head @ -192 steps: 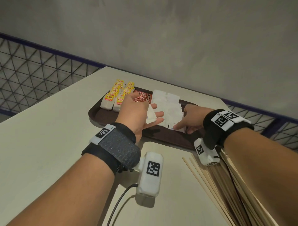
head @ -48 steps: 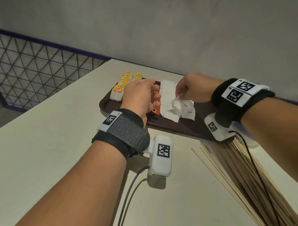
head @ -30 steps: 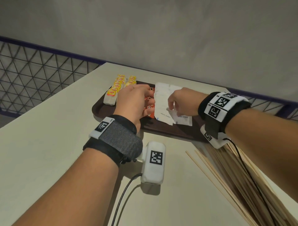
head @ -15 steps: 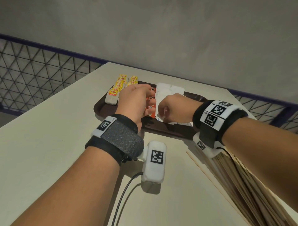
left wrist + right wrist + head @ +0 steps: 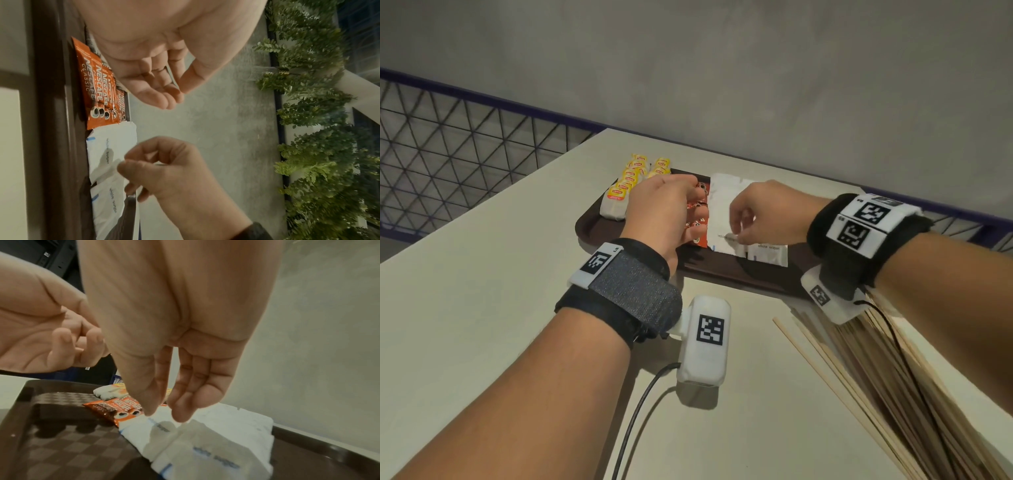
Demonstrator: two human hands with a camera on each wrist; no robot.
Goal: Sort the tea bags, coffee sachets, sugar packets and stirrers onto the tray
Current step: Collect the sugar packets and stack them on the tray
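At frame centre, the brown tray (image 5: 599,228) is seen on the desk (image 5: 482,291), loaded with tea bags (image 5: 619,195), coffee sachets (image 5: 96,91) and sugar packets (image 5: 205,443). The left hand (image 5: 661,212) is held relaxed above the sachets, grasping nothing. A sugar packet is touched by the right hand (image 5: 763,214); a pinch cannot be told. Stirrers (image 5: 876,394) are piled lower right.

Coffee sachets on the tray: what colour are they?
Orange coffee sachets with white lettering and a dark cup picture; clearest in the left wrist view.

grey wall (image 5: 722,68), cream table (image 5: 465,308), mesh railing (image 5: 448,144)
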